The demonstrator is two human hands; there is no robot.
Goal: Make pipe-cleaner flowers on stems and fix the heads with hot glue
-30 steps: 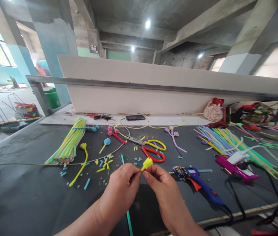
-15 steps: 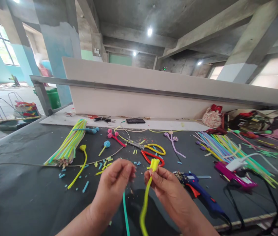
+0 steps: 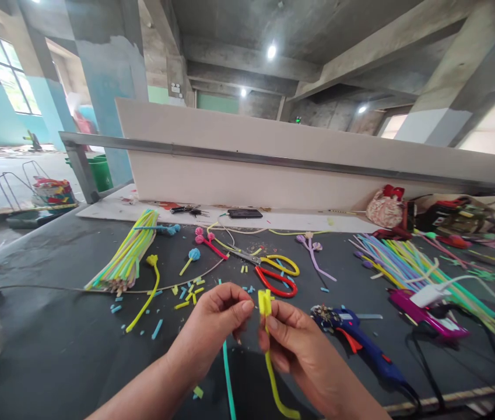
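Note:
My right hand pinches a yellow pipe cleaner just under its bunched, folded top, and the stem hangs down and curves to the right. Close to that top on the left, my left hand is closed, thumb against fingers. Whether a small thing sits between those fingertips is hidden. Below them runs a teal pipe cleaner; I cannot tell if it is held or lies on the table. Scissors with one yellow and one red handle lie beyond the hands.
A blue glue gun lies right of my hands, near a magenta power strip. Pipe cleaner bundles lie left and right. Yellow and blue offcuts scatter about. A phone lies at the back.
My left hand has moved right, closer to the yellow top. The yellow pipe cleaner has been turned, its stem now swinging rightward. The view has shifted slightly.

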